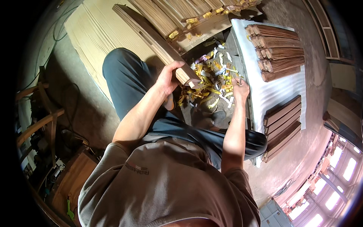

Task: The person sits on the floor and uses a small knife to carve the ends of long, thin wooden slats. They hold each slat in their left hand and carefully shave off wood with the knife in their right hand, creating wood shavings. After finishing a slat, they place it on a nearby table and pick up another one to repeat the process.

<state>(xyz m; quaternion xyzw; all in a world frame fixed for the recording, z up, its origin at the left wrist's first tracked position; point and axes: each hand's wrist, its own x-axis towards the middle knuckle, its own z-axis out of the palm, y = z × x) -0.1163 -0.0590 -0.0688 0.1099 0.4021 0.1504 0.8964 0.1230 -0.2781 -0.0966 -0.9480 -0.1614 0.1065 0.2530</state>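
My left hand (168,78) is wrapped round the near end of a long brown wooden bar (160,47), which slants away to the upper left. The bar has a slot cut in its side and a notched near end. To the right, my right hand (241,90) is closed in a pinch above a scatter of yellow and white tape scraps (217,77). What its fingertips hold, if anything, is too small to make out. The two hands are apart, with the scraps between them.
Beyond the bar lie more wooden bars (181,15) with yellow tape on their ends, by a cardboard sheet (90,34). On the right, stacked bars (280,49) and dark slats (283,123) rest on white foam (257,90). A curved wooden frame (41,123) stands left.
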